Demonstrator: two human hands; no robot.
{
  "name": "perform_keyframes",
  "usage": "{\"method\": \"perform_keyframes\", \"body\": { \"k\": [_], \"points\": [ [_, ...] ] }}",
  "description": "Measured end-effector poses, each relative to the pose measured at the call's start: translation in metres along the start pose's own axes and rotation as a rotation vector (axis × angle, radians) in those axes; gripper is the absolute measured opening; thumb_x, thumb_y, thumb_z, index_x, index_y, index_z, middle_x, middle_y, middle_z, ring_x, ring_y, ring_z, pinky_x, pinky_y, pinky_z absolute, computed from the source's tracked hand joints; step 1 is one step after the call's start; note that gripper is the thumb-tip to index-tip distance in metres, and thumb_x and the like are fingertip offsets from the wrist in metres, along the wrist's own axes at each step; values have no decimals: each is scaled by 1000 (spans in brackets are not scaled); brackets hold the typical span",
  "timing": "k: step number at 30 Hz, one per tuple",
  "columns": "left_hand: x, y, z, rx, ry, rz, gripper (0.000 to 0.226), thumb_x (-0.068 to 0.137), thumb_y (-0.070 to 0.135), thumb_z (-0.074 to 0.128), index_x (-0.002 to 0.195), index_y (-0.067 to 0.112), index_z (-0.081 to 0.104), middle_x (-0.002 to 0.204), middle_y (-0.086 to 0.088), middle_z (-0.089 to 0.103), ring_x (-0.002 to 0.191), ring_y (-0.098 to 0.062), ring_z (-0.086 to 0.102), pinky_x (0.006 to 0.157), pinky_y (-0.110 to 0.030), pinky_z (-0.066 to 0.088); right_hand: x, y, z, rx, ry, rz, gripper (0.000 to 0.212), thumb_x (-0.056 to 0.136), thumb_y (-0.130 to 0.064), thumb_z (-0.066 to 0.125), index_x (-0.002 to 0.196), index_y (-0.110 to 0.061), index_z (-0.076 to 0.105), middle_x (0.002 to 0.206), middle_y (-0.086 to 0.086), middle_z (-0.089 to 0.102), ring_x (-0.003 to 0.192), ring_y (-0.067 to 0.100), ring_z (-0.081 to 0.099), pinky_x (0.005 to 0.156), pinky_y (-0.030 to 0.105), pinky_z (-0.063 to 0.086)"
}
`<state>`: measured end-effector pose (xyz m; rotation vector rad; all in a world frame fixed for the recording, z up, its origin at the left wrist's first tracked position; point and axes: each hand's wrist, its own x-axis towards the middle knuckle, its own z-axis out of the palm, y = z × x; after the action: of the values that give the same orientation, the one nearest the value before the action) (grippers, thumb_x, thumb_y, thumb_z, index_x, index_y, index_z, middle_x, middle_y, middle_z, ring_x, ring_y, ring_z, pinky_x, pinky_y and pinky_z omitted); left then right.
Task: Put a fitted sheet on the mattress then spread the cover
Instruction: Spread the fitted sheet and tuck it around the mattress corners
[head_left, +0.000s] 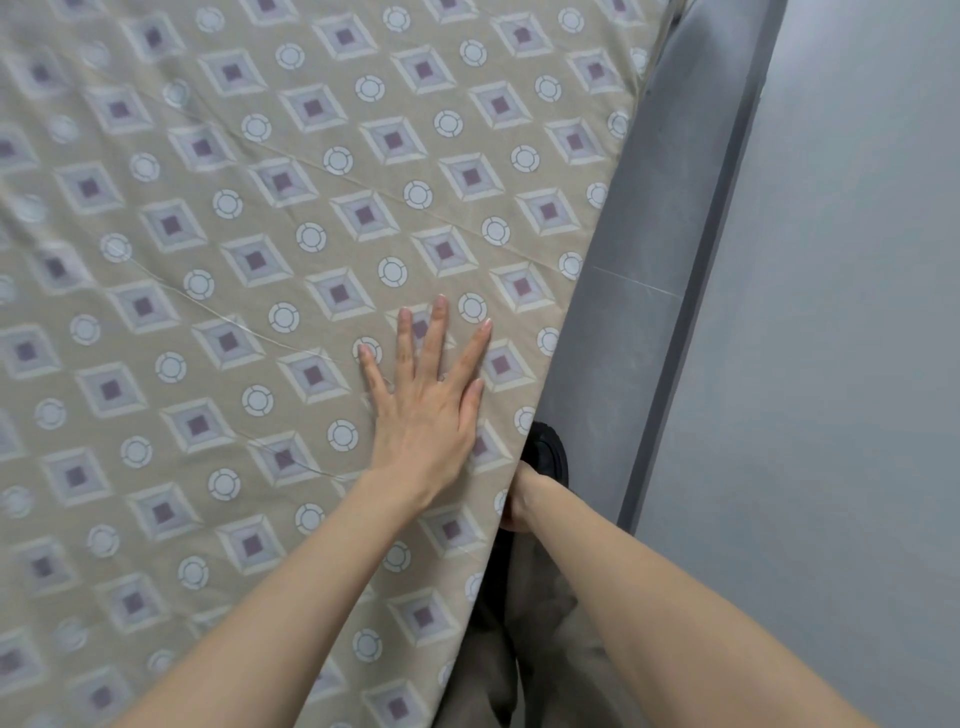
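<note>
Grey floor (831, 364) frame right; fitted sheet (260, 260) covered mattress, left and centre. Left hand (423, 410) lay flat, outspread, on sheet. Right hand (517, 501) at edge, grip hidden. Likely step: tucking side; next: pull hem under.

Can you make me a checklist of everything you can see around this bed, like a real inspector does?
Surface: bed top, all under the patterned sheet; a few thin creases.
Job's things: patterned sheet spread flat to the side edge; a separate cover: nothing seen.
Clutter: nothing seen.
Hands: left hand rests flat on the sheet, fingers straight; right hand at the sheet's side edge, its fingers hidden.
Cables: nothing seen.
Surroundings: grey floor beside the bed; black shoe; beige trousers.
</note>
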<state>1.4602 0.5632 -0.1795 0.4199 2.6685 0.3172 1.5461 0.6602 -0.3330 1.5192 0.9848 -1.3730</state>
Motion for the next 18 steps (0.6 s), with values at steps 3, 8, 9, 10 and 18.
{"method": "perform_keyframes", "body": {
  "k": [3,8,9,10,18],
  "points": [
    [2,0,9,12,29,19,55,93,45,1,146,45,-13,155,7,-26,141,-22,-30,109,-61,-17,-5,-5,4,24,-26,-21,41,85,-44,63,101,-6,67,105,9,70,96,23,66,98,37,48],
    [1,3,0,21,-23,10,55,90,47,-4,144,46,-18,153,7,-31,140,-22,-32,108,-61,-18,-46,-13,-7,22,-26,31,30,87,-35,52,98,-9,63,93,5,66,89,18,64,86,27,49],
    [1,5,-7,24,-47,8,54,91,47,-5,143,46,-19,153,7,-31,140,-23,-31,108,-61,-17,-63,-18,-10,34,-6,22,23,91,-30,50,92,-10,62,85,4,65,82,17,62,78,23,49],
    [1,8,-15,20,-67,3,52,94,46,-2,144,46,-16,154,8,-28,142,-24,-27,108,-61,-16,-76,-22,-14,37,19,9,20,94,-25,47,92,-10,61,84,4,64,81,17,61,74,24,50],
    [15,44,-85,-8,-224,-58,52,103,34,21,150,40,-1,160,4,1,147,-27,2,116,-56,2,-171,-79,-51,-8,159,-166,26,98,-15,33,107,-11,57,114,7,66,81,19,60,73,28,49]
  ]
}}
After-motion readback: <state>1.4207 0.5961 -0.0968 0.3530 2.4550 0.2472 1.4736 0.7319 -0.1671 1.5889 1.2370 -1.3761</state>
